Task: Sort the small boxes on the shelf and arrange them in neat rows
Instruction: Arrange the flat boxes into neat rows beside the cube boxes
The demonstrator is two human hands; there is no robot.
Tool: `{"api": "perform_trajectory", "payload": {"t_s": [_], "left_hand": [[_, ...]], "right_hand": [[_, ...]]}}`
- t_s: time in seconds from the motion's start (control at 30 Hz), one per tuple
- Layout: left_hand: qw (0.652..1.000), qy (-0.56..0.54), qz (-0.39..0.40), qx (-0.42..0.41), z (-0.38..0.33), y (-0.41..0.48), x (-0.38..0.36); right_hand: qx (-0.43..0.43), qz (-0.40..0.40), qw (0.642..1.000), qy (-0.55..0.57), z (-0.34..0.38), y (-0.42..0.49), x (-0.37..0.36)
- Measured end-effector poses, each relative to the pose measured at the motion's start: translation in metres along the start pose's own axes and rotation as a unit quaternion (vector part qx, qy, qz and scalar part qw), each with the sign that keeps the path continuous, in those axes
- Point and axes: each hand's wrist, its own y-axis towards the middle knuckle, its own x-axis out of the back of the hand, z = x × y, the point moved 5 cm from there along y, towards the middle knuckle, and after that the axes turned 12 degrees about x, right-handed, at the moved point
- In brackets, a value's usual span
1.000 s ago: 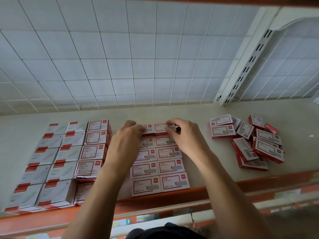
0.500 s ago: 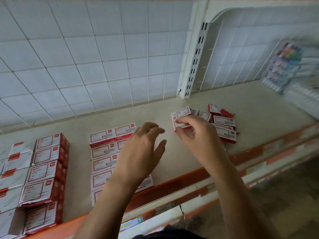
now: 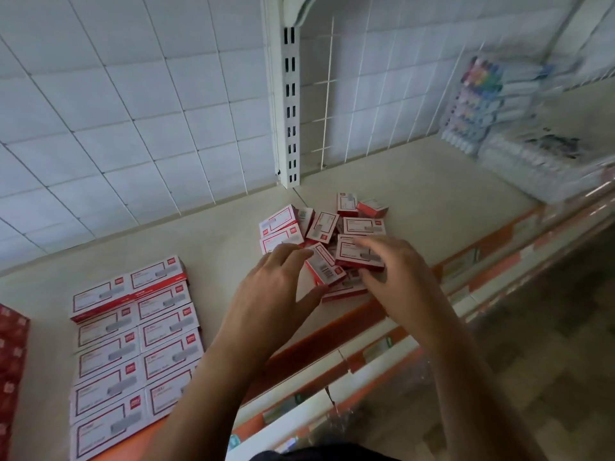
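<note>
Both hands are over the loose pile of small boxes (image 3: 346, 224), a jumble of red-and-white cartons lying at mixed angles on the right part of the shelf (image 3: 216, 247), near its orange front lip (image 3: 332, 334). The left hand (image 3: 276, 287) comes in from the near left with its fingers loosely spread and only slightly bent. Its fingertips (image 3: 293, 257) touch the far-left edge of a tilted box (image 3: 324, 266) at the near side of the pile, and the thumb stretches out below, just beside the box's near corner, so the box sits between fingers and thumb without a clear pinch. The right hand (image 3: 396, 277) lies just right of that box, its fingers reaching flat across the top of a flat box (image 3: 349, 257) next to it. The thumb is tucked at that box's near side, and motion blur hides whether it actually grips. To the left, well apart from the pile, two neat rows of boxes (image 3: 133, 327) run from far to near, label up and edge to edge. A red stack (image 3: 11, 361) shows at the far left border. Behind stands a white grid panel (image 3: 133, 111) with a slotted upright (image 3: 290, 104), and blurred packs of pens (image 3: 479, 94) sit far right.
</note>
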Motion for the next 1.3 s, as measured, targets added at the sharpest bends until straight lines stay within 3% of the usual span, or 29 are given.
{"api": "perform_trajectory", "payload": {"t_s": [0.4,0.57,0.77,1.0,1.3], "left_hand": [[0.998,-0.047,-0.009,0.040,-0.014,0.018,-0.021],[0.996,-0.050,-0.056,0.045,0.000,0.003,-0.003],[0.985,-0.046,-0.134,0.098,0.044,-0.040,0.038],[0.967,-0.035,-0.168,0.188,0.119,-0.100,0.078],[0.966,-0.034,-0.130,0.221,0.177,-0.136,0.085]], "right_hand": [[0.042,-0.050,0.994,0.085,-0.013,-0.005,0.019],[0.072,-0.056,0.990,0.105,0.000,0.001,0.016],[0.155,-0.044,0.976,0.149,0.052,0.022,-0.011],[0.228,-0.001,0.953,0.198,0.133,0.033,-0.059],[0.234,0.057,0.948,0.210,0.196,0.027,-0.107]]}}
